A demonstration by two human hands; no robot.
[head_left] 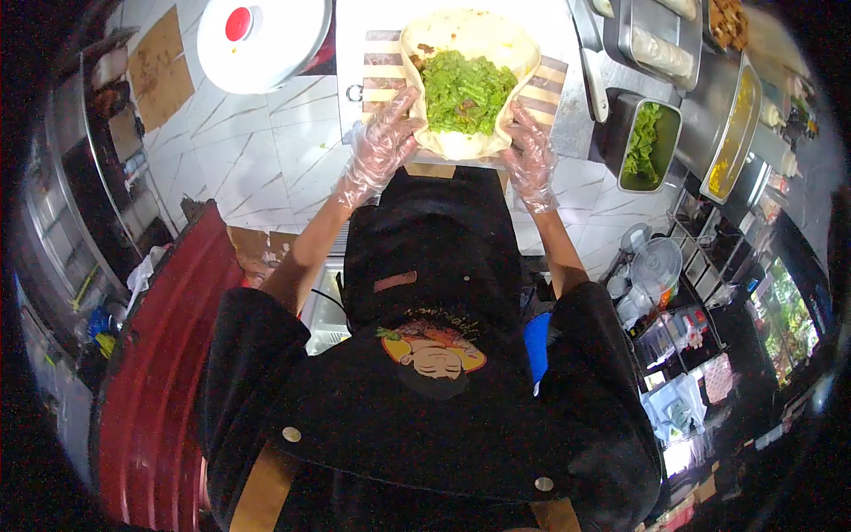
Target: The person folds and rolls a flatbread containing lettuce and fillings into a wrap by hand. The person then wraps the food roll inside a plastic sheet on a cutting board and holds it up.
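A large tortilla lies on a striped wooden board, its near edge and sides lifted around a heap of chopped green lettuce. Some browned filling shows at the lettuce's upper left. My left hand, in a clear plastic glove, grips the tortilla's left side near the bottom. Opposite it, my right hand, gloved the same way, holds the right side with its fingers curled against the edge.
Right of the board are a knife, a metal container of lettuce leaves, a tray with wrapped rolls and a pan of yellow food. A white lid with a red knob is at upper left.
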